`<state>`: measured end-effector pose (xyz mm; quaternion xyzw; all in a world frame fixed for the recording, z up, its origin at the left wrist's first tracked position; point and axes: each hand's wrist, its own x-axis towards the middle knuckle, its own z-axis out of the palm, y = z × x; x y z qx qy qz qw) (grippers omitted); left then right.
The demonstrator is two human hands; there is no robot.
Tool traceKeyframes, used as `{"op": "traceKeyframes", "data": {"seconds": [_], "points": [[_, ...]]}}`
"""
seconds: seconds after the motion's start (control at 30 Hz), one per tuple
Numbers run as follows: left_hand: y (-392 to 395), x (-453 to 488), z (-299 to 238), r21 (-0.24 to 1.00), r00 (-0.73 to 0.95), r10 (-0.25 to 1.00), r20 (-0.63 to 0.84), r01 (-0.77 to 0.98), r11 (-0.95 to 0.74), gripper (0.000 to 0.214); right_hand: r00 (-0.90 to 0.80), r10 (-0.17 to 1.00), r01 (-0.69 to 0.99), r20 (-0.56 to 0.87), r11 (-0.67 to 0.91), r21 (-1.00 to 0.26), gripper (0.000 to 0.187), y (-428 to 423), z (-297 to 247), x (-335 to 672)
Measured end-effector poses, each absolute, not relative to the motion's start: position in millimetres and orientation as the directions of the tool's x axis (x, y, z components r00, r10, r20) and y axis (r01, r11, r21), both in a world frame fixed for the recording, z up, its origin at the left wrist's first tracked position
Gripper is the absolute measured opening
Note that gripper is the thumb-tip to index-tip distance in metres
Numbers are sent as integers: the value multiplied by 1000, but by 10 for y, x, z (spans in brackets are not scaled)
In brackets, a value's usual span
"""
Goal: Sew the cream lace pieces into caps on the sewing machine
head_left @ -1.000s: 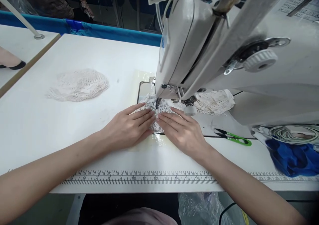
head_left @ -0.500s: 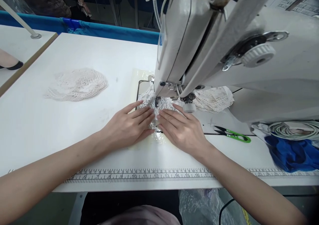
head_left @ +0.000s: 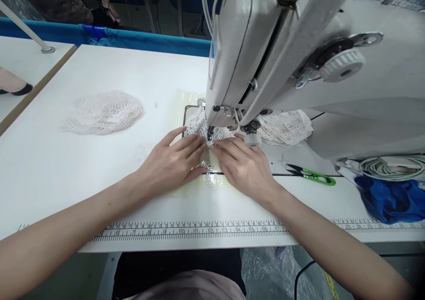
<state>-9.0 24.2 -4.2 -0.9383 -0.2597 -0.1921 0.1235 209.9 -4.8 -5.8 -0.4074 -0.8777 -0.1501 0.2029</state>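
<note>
White lace fabric (head_left: pixel 195 122) lies under the presser foot (head_left: pixel 210 132) of a white sewing machine (head_left: pixel 232 69). My left hand (head_left: pixel 175 160) rests flat on the lace's left side, fingers stretched out toward the foot. On the other side my right hand (head_left: pixel 244 165) lies on the lace, its fingers extended and their tips close to the foot. Both hands press the lace from above. Part of the fabric is hidden beneath my fingers and the machine head.
A heap of white lace (head_left: pixel 106 113) lies on the table to the left. More white lace (head_left: pixel 285 128) sits right of the needle area. Green thread snips (head_left: pixel 314 176) and a blue cloth (head_left: pixel 392 198) are at the right. A printed ruler (head_left: pixel 199 231) runs along the front edge.
Both hands have moved slightly forward with the lace toward the presser foot. Less lace shows in front of the foot. My right fingers are a little more bent.
</note>
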Motion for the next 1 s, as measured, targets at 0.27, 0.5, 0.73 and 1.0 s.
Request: {"op": "traceKeyframes", "data": {"seconds": [0.27,0.5,0.73,1.0], "points": [[254,-94,-54,-119,786,455,419,544,-830,42,-601,646,773,471,620,135,31,-56,-76,2108],[331,-77,-80,-74,768,480,424,557,-827,44,-592,670,790,449,592,159,34,-16,-72,2096],[405,-57,-65,-40,757,531,381,588,-808,46,-576,703,813,417,546,203,32,17,-48,2127],[484,-105,-61,-2,710,590,385,640,-768,45,-520,740,853,426,476,214,29,25,-41,2182]]}}
